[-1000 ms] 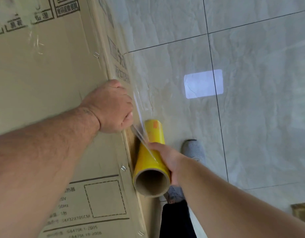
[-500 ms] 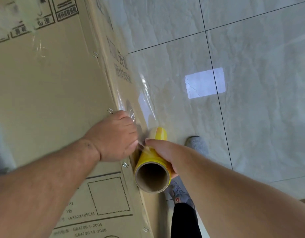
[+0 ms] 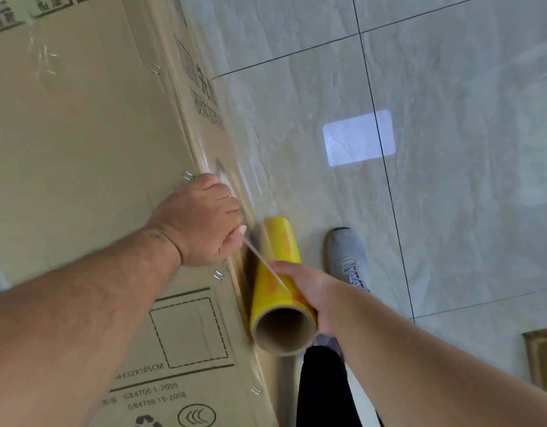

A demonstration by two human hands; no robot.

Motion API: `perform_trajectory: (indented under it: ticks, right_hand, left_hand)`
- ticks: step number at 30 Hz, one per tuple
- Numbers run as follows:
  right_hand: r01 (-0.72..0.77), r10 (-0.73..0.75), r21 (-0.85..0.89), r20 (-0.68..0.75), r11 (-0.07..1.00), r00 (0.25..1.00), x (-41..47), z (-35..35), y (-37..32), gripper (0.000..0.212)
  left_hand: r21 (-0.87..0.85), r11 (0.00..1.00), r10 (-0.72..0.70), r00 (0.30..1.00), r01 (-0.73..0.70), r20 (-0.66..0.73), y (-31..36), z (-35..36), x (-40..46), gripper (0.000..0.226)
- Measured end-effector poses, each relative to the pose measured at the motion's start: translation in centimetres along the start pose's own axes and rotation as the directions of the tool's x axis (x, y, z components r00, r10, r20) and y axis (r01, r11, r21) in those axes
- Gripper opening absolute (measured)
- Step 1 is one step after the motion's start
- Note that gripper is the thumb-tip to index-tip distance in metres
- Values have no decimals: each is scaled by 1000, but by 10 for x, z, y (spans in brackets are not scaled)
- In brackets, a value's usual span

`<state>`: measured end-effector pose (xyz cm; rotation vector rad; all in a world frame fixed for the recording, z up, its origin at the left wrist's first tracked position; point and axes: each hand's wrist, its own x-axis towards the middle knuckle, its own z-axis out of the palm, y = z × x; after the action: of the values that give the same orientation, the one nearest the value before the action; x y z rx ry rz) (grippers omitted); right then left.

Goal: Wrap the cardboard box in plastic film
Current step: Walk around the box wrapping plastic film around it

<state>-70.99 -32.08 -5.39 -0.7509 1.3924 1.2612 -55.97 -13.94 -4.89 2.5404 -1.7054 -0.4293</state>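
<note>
Cardboard, stiff and stapled along its seam, the cardboard box (image 3: 81,149) fills the left of the scene, standing on the tiled floor (image 3: 451,211); it looks bulky and probably too heavy to turn easily, so the film must travel round it. Plastic film (image 3: 266,266) is thin, clingy and prone to bunching: a twisted strand runs taut from the box's right edge to the yellow roll (image 3: 277,285), just beside that edge. Left hand (image 3: 201,223) rests curled at the edge, fingers (image 3: 235,235) pinching the strand. Right hand (image 3: 309,291) grips the roll near its open core end, the best hold. A grey shoe (image 3: 346,257) stands near, right of the roll
</note>
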Motion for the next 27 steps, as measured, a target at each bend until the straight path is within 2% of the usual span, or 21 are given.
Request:
perform_trajectory:
  ticks: [2,3,4,6,8,11,14,17,19,23,25,27]
  right_hand:
    - [-21,-2,-205,-111,979,994,3,8,1,133]
    - [-20,-21,-283,-139,959,990,2,12,-1,138]
    - [-19,-36,-365,-142,931,989,-2,17,-5,136]
    - [4,-73,-471,-127,882,989,-15,21,-16,111]
    - [-9,-61,-433,-147,901,987,-14,16,-17,91]
    - [-29,10,-139,-131,990,991,-1,6,1,82]
    - [-54,59,169,-25,984,998,6,3,23,80]
    - [-57,44,283,52,958,998,11,-1,32,89]
    - [-55,41,274,58,960,998,14,-6,28,93]
    - [-35,31,155,26,987,999,11,-14,28,89]
    - [23,-22,12,-19,1000,1000,19,-12,43,104]
    - [70,-80,-104,-91,992,993,41,-9,60,134]
  left_hand:
    - [12,1000,-14,1000,14,-16,1,-2,1,37]
    - [17,1000,-18,1000,19,-20,3,-2,0,36]
    - [17,1000,-21,1000,21,-23,4,-3,0,35]
    - [17,1000,-23,1000,23,-13,4,-3,0,36]
    - [27,999,-25,999,25,29,3,-4,0,40]
    - [68,997,-49,993,41,107,4,-4,-2,42]
    - [86,995,-73,981,59,179,4,-6,-1,39]
    - [114,991,-90,974,68,205,6,-6,2,38]
    - [139,988,-93,971,63,220,8,-7,4,38]
    - [159,985,-100,975,69,198,10,-9,8,37]
    - [163,984,-103,975,71,196,12,-10,9,38]
    - [170,982,-118,971,83,208,14,-11,9,39]
